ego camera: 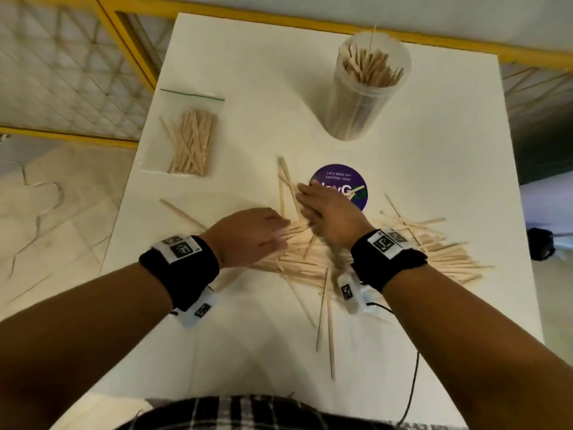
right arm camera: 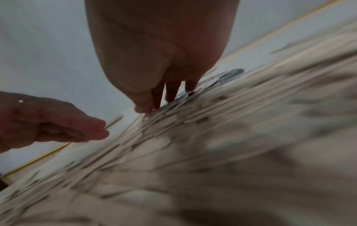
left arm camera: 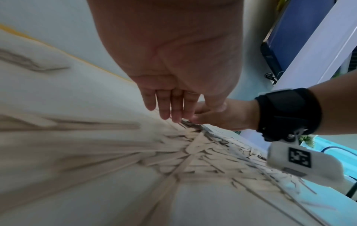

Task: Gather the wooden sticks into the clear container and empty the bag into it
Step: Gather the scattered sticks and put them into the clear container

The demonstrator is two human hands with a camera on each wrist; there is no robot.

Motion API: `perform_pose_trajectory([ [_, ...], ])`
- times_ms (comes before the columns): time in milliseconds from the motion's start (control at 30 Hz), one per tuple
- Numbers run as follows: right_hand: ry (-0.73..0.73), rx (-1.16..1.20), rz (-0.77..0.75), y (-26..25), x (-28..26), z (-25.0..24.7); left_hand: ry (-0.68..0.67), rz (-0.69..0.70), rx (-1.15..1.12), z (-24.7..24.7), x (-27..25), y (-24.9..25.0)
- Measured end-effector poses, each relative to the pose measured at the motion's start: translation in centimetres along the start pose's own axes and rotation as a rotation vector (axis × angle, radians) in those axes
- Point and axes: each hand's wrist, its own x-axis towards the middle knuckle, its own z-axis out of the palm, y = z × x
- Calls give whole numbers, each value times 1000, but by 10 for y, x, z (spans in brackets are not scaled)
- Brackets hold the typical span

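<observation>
A wide heap of loose wooden sticks point(ego camera: 313, 259) lies across the middle of the white table point(ego camera: 248, 63). My left hand point(ego camera: 263, 234) lies flat over the heap's left part, its fingers point(left arm camera: 170, 107) straight and touching the sticks point(left arm camera: 193, 152). My right hand point(ego camera: 322, 212) reaches over the heap's far side, its straight fingertips point(right arm camera: 146, 107) pressing on sticks point(right arm camera: 212, 130). Neither hand holds anything. The clear container point(ego camera: 362, 88) stands at the back right, part-filled with upright sticks. A clear zip bag point(ego camera: 189, 135) of sticks lies flat at the back left.
A round purple sticker point(ego camera: 344, 181) is on the table just beyond my right hand. A few stray sticks point(ego camera: 325, 321) point toward the near edge. Yellow railing point(ego camera: 124, 41) runs beyond the table's left and far edges. A black cable point(ego camera: 412, 383) trails off the near right.
</observation>
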Motion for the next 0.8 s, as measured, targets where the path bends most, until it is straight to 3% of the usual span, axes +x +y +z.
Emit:
perform_pose_trajectory([
  [67,-40,-7,-26,-2,-30,-3,-26,-30,127,5,-24,-10],
  [167,-41,-274,-142,-9,-82,-6,-156,-193,290,16,-67,-37],
  [267,-314,-473,-147,-7,-138,6,-255,-310,303,17,-105,-63],
  [367,-370,-564,-146,-3,-170,24,-256,-319,259,21,-124,-73],
  [633,-10,-385,-2,-29,-97,40,-29,-302,120,65,-81,-22],
  [800,-89,-383,55,-26,-54,17,24,-293,147,62,-45,3],
])
